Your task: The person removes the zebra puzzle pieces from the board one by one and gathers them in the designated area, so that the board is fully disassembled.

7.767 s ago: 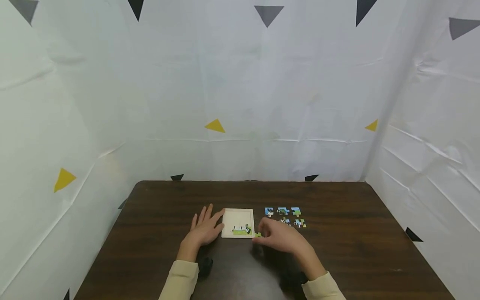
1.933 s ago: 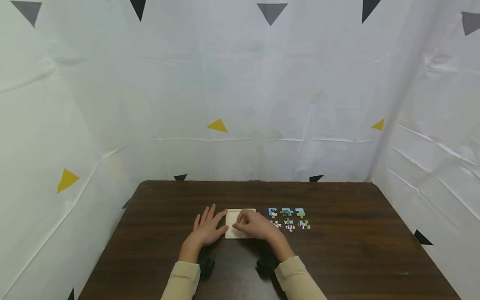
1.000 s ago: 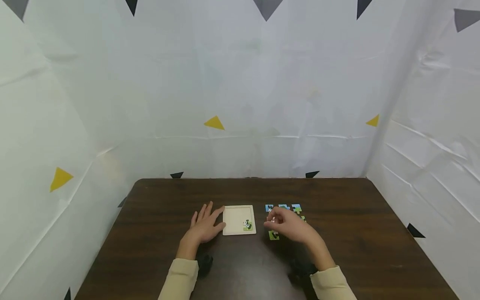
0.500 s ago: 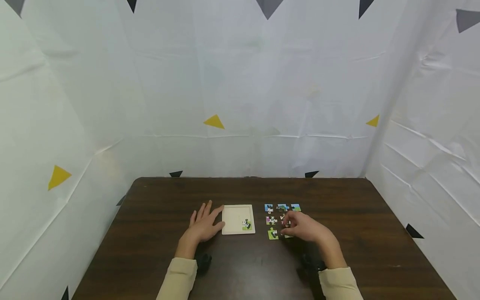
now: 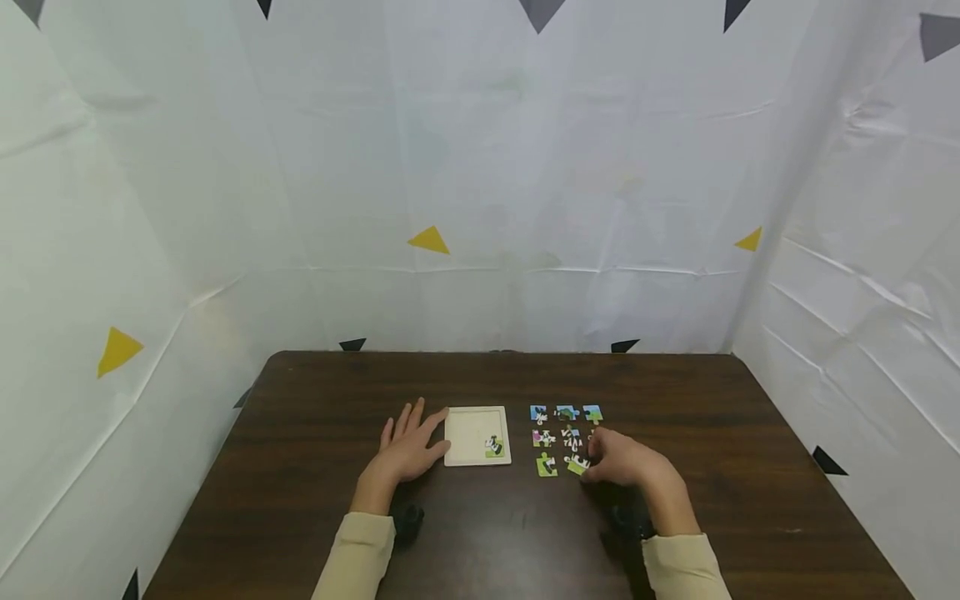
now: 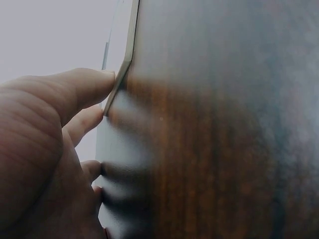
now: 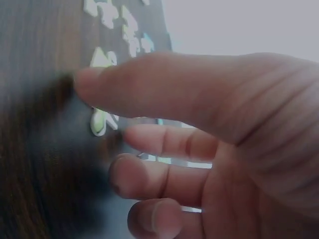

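A shallow square wooden puzzle tray (image 5: 468, 433) lies on the table, with one green, black and white jigsaw piece (image 5: 494, 447) in its lower right corner. My left hand (image 5: 407, 457) has spread fingers; its thumb and index finger touch the tray's left edge, as the left wrist view also shows. To the right of the tray my right hand (image 5: 626, 462) is beside a tilted green and white jigsaw piece (image 5: 577, 465). In the right wrist view the thumb (image 7: 119, 84) crosses in front of pieces, apart from the bent fingers, with nothing seen gripped. Part of the group is hidden by this hand.
Several loose jigsaw pieces lie in rows right of the tray, among them a blue one (image 5: 566, 412), a pink and white one (image 5: 543, 438) and a green one (image 5: 547, 465). The dark wooden table (image 5: 495, 533) is bordered by white hanging sheets (image 5: 510, 167).
Fewer pieces lie in the tray than at first; two green ones now form a row to its right. My right hand has shifted right, baring the tilted piece. The left hand stays at the tray.
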`<state>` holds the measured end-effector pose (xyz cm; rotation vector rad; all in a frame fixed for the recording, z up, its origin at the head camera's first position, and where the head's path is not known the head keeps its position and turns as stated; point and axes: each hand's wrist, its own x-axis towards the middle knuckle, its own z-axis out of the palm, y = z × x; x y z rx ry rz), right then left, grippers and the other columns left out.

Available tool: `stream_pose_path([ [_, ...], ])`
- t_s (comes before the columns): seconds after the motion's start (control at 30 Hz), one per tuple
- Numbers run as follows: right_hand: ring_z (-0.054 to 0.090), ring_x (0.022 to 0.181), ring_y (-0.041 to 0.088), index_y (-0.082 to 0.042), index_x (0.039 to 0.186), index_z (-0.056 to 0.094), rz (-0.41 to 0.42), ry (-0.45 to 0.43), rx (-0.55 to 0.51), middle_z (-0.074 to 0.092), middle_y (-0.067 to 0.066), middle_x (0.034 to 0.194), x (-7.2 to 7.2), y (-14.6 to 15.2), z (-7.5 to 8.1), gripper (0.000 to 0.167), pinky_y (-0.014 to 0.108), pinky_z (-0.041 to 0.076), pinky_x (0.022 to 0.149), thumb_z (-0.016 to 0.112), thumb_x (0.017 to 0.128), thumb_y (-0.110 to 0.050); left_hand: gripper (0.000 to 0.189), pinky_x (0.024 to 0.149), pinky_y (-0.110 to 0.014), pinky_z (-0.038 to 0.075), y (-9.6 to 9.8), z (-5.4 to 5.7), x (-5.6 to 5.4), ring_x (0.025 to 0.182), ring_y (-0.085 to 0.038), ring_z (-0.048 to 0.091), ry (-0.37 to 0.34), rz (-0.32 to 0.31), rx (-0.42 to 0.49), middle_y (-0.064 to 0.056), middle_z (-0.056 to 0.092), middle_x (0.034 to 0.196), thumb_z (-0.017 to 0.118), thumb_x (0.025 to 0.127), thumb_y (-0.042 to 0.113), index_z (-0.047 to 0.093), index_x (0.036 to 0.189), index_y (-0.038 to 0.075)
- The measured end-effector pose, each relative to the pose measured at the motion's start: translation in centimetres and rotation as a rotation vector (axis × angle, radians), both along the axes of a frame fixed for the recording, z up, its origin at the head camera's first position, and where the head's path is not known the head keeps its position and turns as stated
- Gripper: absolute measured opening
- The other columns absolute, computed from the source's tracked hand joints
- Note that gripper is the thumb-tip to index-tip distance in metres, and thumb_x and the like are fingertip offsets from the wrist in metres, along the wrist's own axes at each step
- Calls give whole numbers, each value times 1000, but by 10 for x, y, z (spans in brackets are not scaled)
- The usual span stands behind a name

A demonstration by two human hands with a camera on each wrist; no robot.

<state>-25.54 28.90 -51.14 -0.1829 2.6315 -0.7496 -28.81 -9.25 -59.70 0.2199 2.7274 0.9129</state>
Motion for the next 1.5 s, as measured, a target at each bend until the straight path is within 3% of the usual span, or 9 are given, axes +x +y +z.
stream_pose_path([
  [0.47,52,78,21,-3,106,59,40,-9,-10,58,6,91,0,-9,-3,28,33,39,65,75,85,5,68,133,-67,-5,0,-2,0,170,-39,-1,2,7,-4,-14,6,183,61,108,45,37,170,29],
  [0.9,51,79,21,-2,111,57,25,-29,-31,57,7,94,2,-6,0,31,33,40,66,74,86,3,69,133,-65,-8,0,7,6,170,-38,-4,-18,-7,6,-13,2,183,59,108,47,34,171,33],
  [1.1,48,69,19,0,110,58,18,-31,-96,55,6,87,3,2,2,30,32,40,62,73,86,6,68,133,-66,-7,3,3,3,170,-38,-3,-7,-5,6,-11,2,183,58,109,47,34,171,32],
  [1.23,49,68,19,-2,106,60,8,13,-71,56,5,83,0,6,3,19,33,41,62,73,92,-1,68,133,-65,-6,4,1,2,170,-38,-3,-10,-9,2,-11,2,183,58,109,48,34,171,32],
  [1.37,53,71,18,-5,111,63,23,88,-41,60,5,85,-4,-9,1,17,34,45,64,73,99,-13,68,133,-66,-7,3,-2,1,170,-38,-3,-6,-8,0,-12,3,183,60,108,46,35,170,32],
  [1.5,57,70,17,-5,124,66,81,126,-63,63,2,87,-7,-47,-3,28,35,48,63,74,101,-17,68,133,-66,-7,-1,-3,1,170,-38,-3,-10,-7,-8,-12,3,183,60,108,47,35,170,32],
])
